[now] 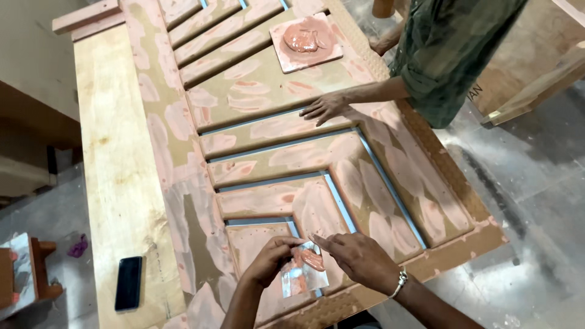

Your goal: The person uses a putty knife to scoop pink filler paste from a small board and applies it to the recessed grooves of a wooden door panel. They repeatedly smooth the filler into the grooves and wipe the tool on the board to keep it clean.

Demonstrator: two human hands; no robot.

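A black smartphone (128,283), its rectangular screen dark and blank, lies face up near the lower left corner of the workbench, on the pale bare-wood plank (116,183) that runs along the bench's left edge. At the upper right, beyond the bench, a brown cardboard box (487,94) bears dark printed lettering on its side.

Between my left hand (268,261) and my right hand (359,259) I see a thin shiny scraper (303,275), probably metal, smeared with wet, glossy pink putty (313,259). Under both hands the wooden door panel (268,91) looks matt and rough, patched with dried, dull pink filler. Its grooves are smooth and bluish. Far left of my left hand lies a glossy black phone (128,283) on pale bare wood.
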